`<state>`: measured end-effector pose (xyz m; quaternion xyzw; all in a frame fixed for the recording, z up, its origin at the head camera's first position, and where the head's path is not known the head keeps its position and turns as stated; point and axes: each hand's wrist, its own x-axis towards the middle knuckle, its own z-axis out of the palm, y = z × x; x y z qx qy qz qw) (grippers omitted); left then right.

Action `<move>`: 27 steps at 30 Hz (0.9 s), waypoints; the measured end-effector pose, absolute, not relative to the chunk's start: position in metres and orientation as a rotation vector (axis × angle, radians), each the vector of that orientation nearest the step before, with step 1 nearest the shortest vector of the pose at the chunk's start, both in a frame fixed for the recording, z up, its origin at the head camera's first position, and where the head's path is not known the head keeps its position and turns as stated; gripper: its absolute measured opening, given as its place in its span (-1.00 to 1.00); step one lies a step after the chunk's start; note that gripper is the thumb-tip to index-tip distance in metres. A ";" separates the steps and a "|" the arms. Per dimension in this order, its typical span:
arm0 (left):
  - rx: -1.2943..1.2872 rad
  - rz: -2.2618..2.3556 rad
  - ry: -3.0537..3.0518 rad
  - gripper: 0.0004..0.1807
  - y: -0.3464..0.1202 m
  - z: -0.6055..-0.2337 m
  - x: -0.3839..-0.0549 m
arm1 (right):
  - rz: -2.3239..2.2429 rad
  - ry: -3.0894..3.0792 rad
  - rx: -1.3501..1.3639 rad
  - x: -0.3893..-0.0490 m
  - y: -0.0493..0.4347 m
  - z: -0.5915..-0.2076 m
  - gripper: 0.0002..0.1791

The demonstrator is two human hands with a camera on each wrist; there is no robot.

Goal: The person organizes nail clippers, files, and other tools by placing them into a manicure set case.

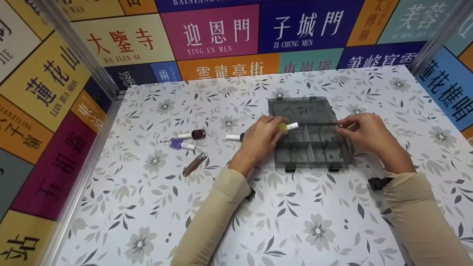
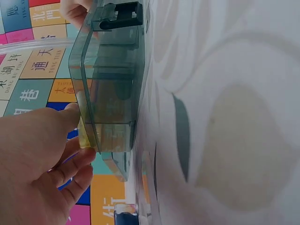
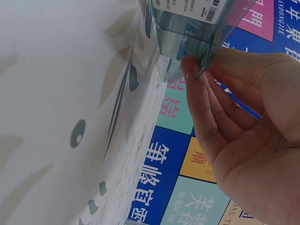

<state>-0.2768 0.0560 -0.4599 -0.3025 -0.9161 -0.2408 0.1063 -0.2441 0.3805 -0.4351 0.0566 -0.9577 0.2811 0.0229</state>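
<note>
A see-through grey compartment box (image 1: 311, 145) lies with its lid (image 1: 301, 111) folded back toward the wall. My left hand (image 1: 260, 135) holds a yellow nail polish bottle (image 1: 282, 128) with a white cap over the box's left compartments. In the left wrist view, the yellow bottle's body (image 2: 84, 138) shows between thumb and fingers beside the box wall. At the box's right side, my right hand (image 1: 366, 131) pinches the rim near the hinge. The right wrist view shows that thumb and forefinger (image 3: 199, 101) on the clear plastic box (image 3: 180, 40).
To the left lie a dark red nail polish bottle (image 1: 198, 134), a purple one (image 1: 176, 143) and a nail clipper (image 1: 194, 164). Another white-capped bottle (image 1: 233, 137) is partly hidden behind my left hand. Lettered panels (image 1: 218, 33) wall in the flowered tabletop.
</note>
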 end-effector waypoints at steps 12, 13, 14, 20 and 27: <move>-0.854 -0.753 -2.741 -0.69 0.040 -0.449 -0.276 | 0.866 -2.968 0.184 -0.244 0.381 -0.436 -0.74; -0.844 -0.769 -2.742 -0.69 0.036 -0.447 -0.277 | 0.868 -2.967 0.184 -0.244 0.382 -0.436 -0.74; -0.836 -0.783 -2.743 -0.70 0.033 -0.445 -0.278 | 0.872 -2.966 0.180 -0.245 0.382 -0.436 -0.75; -0.780 -0.841 -2.777 -0.72 0.012 -0.441 -0.285 | 0.877 -2.968 0.204 -0.247 0.383 -0.438 -0.72; -0.779 -0.898 -2.802 -0.73 -0.004 -0.441 -0.288 | 0.887 -2.971 0.207 -0.247 0.383 -0.437 -0.73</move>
